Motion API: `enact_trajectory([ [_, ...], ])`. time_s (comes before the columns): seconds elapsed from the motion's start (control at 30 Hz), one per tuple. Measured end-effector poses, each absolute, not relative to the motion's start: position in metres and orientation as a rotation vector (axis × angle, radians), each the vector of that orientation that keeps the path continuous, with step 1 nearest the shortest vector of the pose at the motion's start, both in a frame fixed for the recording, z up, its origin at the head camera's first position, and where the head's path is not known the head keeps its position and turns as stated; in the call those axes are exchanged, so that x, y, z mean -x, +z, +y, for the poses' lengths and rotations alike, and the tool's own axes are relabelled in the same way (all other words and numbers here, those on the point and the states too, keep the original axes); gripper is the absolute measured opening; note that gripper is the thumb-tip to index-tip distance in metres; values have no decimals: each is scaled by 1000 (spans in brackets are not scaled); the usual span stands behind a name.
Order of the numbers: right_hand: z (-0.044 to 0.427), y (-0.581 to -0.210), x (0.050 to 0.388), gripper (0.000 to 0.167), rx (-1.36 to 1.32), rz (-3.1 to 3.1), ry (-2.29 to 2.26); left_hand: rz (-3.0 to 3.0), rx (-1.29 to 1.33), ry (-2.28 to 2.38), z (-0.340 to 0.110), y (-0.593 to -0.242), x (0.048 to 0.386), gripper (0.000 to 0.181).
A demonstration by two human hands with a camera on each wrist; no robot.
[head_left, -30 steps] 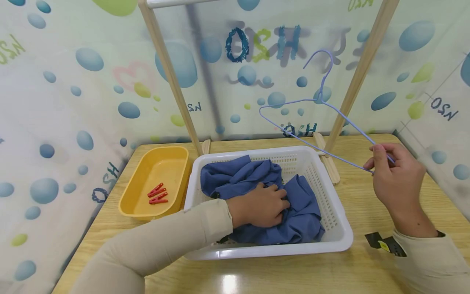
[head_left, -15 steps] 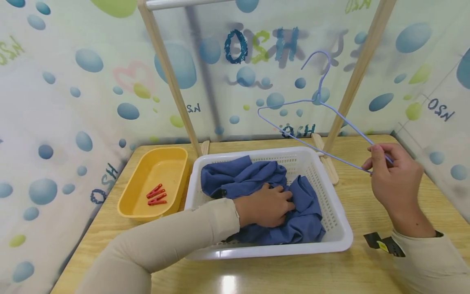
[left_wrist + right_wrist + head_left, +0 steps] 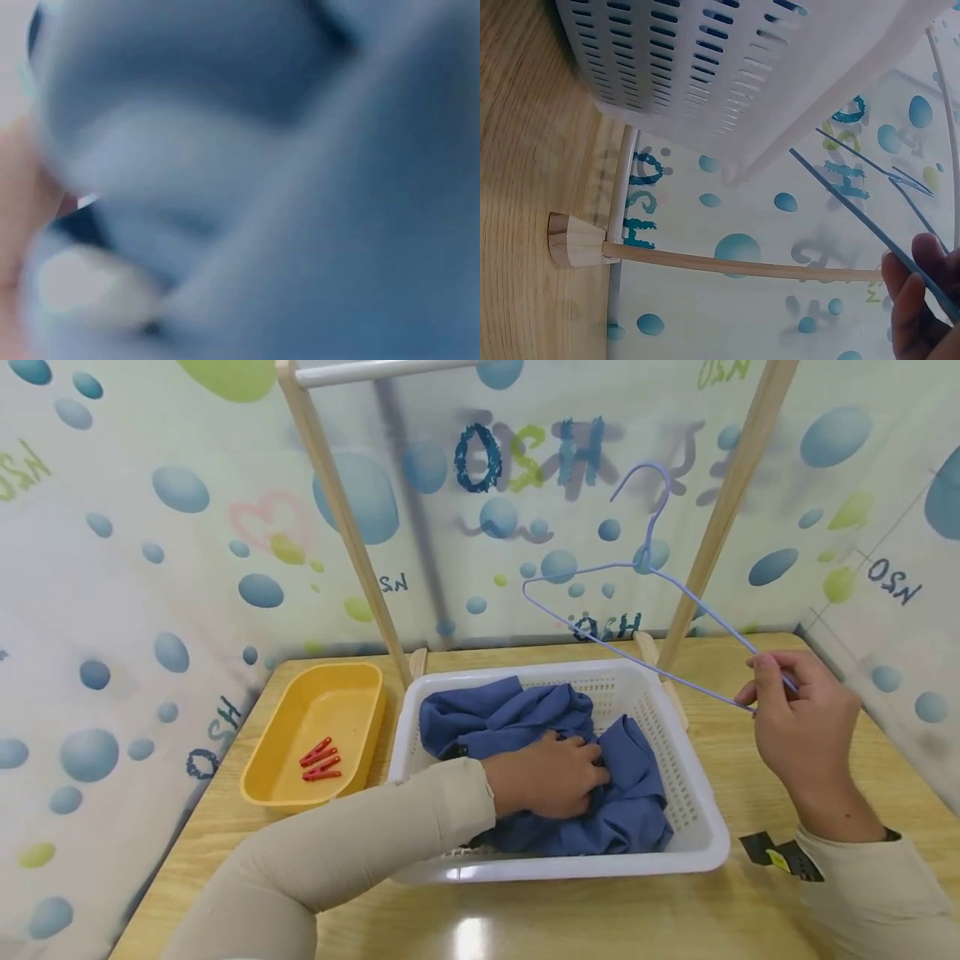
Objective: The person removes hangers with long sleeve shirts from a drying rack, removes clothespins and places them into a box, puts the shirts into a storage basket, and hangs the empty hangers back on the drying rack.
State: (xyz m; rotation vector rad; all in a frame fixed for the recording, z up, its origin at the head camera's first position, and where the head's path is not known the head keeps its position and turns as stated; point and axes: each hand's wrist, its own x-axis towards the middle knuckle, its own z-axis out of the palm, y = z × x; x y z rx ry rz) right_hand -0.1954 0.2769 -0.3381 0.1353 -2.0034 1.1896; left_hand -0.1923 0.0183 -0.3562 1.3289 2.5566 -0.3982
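Note:
A blue cloth (image 3: 622, 810), seemingly a garment, lies bunched in the white perforated basket (image 3: 570, 866). My left hand (image 3: 558, 775) lies palm down on its middle, the fingers bent into the folds and the fingertips mostly hidden. Blurred blue cloth (image 3: 337, 210) fills most of the left wrist view, with part of a hand at its left edge. My right hand (image 3: 806, 731) pinches one end of a thin lilac-blue clothes hanger (image 3: 697, 602) between thumb and fingers. The hanger is raised past the basket's right rim, its hook pointing up. The right wrist view also shows this hanger (image 3: 855, 210).
Left of the basket, a yellow tray (image 3: 262, 777) holds red clothes pegs (image 3: 321, 760). Behind stands a wooden frame (image 3: 341, 510) with a white top bar (image 3: 375, 370); one foot (image 3: 577, 240) shows in the right wrist view. Patterned walls border the wooden table (image 3: 570, 918).
My left hand has shifted a little to the right, with the cloth under it. The basket has slid slightly to the right. My right hand keeps its hold on the hanger.

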Motion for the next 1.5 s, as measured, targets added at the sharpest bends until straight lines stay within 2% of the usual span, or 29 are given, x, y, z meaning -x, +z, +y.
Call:
enact_trajectory([
  [0.2,282,-332,187,23,-115,-2003,1125,2542,-1308,-191,-7,-323,183,46],
  [0.4,290,-301,189,26,-151,-1932,1078,2735,-1280,148,-69,-300,170,41],
  [0.53,298,-281,193,16,-74,-1955,1039,2860,-1215,317,-109,-297,157,34],
  [0.77,302,-256,208,16,-5,-1963,1052,3177,-1130,484,-153,-306,134,28],
  [1.07,300,-234,211,13,43,-1982,1062,3275,-1032,572,-166,-312,130,27],
  [1.27,303,-236,216,13,18,-1987,995,3293,-998,568,-165,-315,131,25],
  [1.37,303,-240,218,16,21,-2016,957,3307,-963,558,-166,-318,130,24],
  [1.5,301,-246,216,31,21,-2048,939,3317,-934,560,-167,-321,130,23],
])
